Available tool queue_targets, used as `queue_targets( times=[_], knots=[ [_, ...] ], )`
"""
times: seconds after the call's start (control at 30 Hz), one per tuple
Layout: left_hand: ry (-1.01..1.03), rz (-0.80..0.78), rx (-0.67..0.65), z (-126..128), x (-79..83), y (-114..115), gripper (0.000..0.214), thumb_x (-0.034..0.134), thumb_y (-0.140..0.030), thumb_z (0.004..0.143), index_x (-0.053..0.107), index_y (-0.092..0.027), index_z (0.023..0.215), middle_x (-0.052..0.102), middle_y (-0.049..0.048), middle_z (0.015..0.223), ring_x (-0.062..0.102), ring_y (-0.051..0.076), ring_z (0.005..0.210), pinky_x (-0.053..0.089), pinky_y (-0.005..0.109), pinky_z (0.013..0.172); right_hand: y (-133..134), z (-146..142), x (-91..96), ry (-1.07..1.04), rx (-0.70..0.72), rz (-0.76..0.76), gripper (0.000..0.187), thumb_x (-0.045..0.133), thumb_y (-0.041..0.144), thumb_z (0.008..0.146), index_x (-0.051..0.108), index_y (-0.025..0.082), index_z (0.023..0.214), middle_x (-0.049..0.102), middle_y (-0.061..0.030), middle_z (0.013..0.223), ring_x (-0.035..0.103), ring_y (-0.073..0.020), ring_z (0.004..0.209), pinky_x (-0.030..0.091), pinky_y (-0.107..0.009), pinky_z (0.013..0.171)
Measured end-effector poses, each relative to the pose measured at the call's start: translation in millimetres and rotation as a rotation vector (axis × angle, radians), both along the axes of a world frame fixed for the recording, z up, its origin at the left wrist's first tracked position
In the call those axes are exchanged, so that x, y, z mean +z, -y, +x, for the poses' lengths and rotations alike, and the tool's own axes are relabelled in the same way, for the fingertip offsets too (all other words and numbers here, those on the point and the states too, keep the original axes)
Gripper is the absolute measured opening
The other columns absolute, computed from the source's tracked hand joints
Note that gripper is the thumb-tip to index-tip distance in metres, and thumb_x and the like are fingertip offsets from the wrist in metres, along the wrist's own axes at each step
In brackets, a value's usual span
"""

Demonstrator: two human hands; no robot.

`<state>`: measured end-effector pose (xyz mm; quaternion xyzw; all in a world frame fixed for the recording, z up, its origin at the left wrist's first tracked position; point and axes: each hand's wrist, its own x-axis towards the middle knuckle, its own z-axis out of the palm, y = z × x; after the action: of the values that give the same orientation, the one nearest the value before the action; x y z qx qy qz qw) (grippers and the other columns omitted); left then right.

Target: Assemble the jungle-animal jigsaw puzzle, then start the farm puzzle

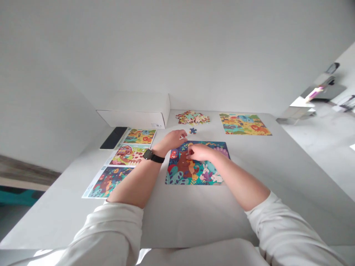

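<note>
A forest-animal jigsaw puzzle (180, 177), dark blue and teal with white rabbits, lies in front of me, mostly filled in. My right hand (200, 152) is over its upper middle, thumb and fingertips pinched down at the surface. What sits between them is hidden. At the puzzle's upper left edge hovers my left hand (175, 139), fingers loosely bent and apart, with nothing visible in them. A single blue puzzle piece (192, 130) lies on the table just beyond, right of my left fingertips.
A heap of loose puzzle pieces (194, 117) lies near the wall. Another yellow animal puzzle (244, 124) is at the back right. On the left are a white box (133, 117), a black phone (113, 138) and a reference sheet (95, 183) with three pictures, partly under my left forearm.
</note>
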<state>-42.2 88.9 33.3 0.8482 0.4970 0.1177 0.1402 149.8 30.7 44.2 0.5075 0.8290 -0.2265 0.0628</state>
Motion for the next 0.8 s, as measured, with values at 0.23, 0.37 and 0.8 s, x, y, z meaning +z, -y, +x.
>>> queue_targets(
  times=[0.23,0.37,0.8],
  knots=[
    [-0.112,0.042,-0.081,19.0,-29.7,-5.1,0.056,0.046,-0.045,0.106,0.053,-0.026,0.158,0.041,0.0086,0.171,0.036,0.028,0.159,0.024,0.048,0.132,0.0,-3.0,-0.8,0.003,0.018,0.04,0.035,0.071,0.046,0.094,0.074,0.02,0.118,0.079,-0.0118,0.121,0.074,-0.0246,0.101,0.046,-0.028,0.072],
    [-0.18,0.002,-0.042,26.3,-30.9,-9.6,0.055,0.038,-0.047,0.109,0.047,-0.035,0.161,0.036,0.0045,0.175,0.027,0.032,0.162,0.018,0.06,0.131,0.8,-3.1,3.4,-0.003,0.023,0.001,0.032,0.07,0.044,0.095,0.075,0.02,0.115,0.08,-0.0114,0.117,0.074,-0.0243,0.099,0.046,-0.028,0.071],
    [-0.168,0.15,0.01,21.2,-21.9,-8.6,0.039,0.044,-0.025,0.104,0.079,-0.026,0.12,0.073,0.0092,0.136,0.063,0.026,0.128,0.034,0.042,0.119,-4.8,-0.5,-6.0,-0.022,-0.007,0.02,0.027,0.067,0.046,0.095,0.074,0.023,0.108,0.081,-0.0103,0.111,0.074,-0.0252,0.094,0.042,-0.029,0.065]
  ],
)
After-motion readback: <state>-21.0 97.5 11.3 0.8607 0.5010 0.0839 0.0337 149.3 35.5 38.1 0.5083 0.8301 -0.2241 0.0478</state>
